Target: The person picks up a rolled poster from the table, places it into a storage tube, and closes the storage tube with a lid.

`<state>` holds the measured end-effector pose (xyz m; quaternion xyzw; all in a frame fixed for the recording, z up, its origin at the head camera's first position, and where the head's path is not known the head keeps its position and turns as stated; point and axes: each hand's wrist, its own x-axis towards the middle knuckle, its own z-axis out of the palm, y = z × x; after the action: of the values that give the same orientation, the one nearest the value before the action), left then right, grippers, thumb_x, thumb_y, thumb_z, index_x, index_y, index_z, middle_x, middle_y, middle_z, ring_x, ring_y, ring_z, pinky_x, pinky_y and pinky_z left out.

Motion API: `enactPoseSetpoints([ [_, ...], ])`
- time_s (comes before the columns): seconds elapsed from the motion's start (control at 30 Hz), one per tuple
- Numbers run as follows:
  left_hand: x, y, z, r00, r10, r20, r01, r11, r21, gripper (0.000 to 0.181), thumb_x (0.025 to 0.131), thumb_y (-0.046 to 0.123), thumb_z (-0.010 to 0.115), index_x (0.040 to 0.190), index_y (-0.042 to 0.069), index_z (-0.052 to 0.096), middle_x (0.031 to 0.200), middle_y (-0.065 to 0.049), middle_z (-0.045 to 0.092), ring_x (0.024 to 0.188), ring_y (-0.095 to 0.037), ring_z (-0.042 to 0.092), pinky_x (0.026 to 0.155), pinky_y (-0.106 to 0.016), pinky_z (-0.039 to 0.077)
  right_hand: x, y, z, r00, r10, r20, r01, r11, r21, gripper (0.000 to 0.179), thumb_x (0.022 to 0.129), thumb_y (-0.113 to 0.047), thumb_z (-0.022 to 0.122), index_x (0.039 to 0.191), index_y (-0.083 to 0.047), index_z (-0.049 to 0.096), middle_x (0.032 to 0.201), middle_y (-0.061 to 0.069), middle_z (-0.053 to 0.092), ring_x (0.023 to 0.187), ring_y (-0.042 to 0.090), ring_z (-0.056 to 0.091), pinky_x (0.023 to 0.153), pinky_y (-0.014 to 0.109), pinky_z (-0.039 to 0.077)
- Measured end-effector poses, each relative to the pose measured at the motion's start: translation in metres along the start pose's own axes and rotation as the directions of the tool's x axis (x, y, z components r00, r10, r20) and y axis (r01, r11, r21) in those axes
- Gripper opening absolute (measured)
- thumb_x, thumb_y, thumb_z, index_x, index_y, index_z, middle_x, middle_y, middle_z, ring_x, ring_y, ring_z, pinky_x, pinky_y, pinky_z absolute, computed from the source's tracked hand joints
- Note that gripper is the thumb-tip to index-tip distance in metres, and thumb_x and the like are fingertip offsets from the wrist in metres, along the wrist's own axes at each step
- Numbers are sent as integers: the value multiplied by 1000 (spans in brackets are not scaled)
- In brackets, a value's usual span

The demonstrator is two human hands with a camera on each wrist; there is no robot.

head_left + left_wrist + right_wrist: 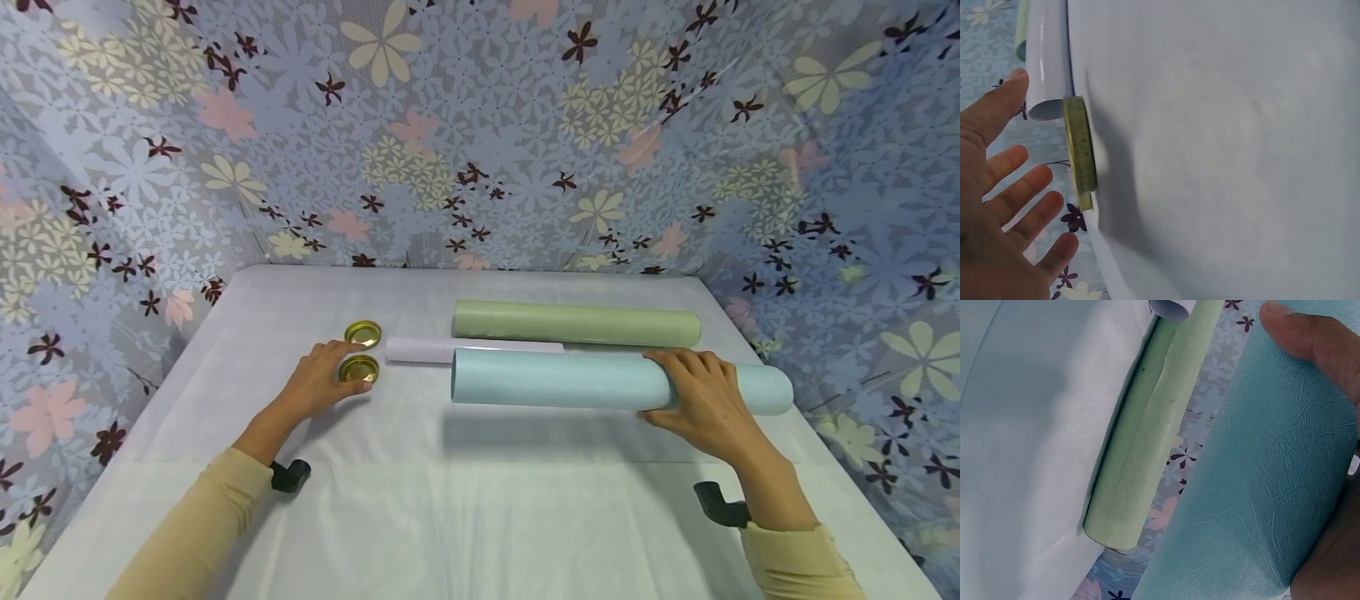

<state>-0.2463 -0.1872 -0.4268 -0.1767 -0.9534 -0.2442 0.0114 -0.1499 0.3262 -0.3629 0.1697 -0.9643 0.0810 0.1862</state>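
My right hand grips a light blue paper tube from above, thumb on the near side and fingers over the far side. A shadow lies under the tube, which is held level above the table; its textured surface fills much of the right wrist view. My left hand hovers with spread fingers over two gold jar lids, a far lid and a near lid. In the left wrist view those fingers stand apart from the gold lid, holding nothing.
A green tube lies across the back right of the white table. In front of it lies a thinner white tube, partly hidden behind the blue one. Flowered cloth hangs around the table's back and sides.
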Motion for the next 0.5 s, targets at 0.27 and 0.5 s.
enactPoseSetpoints([
  [0.27, 5, -7, 4, 999, 9, 30, -10, 1000, 23, 67, 81, 37, 72, 137, 9, 47, 137, -25, 47, 122, -43, 42, 99, -63, 33, 1, 1, 1, 1000, -7, -3, 7, 1000, 2, 83, 60, -29, 88, 131, -12, 49, 120, 18, 54, 108, 44, 44, 88, 60, 28],
  [0.5, 8, -9, 5, 998, 8, 62, -10, 999, 36, 70, 81, 39, 72, 139, 9, 45, 138, -24, 45, 123, -43, 42, 98, -63, 34, 1, 0, 0, 1000, 0, 3, 0, 1000, 3, 82, 60, -28, 88, 131, -13, 49, 121, 18, 53, 107, 43, 44, 88, 60, 27],
])
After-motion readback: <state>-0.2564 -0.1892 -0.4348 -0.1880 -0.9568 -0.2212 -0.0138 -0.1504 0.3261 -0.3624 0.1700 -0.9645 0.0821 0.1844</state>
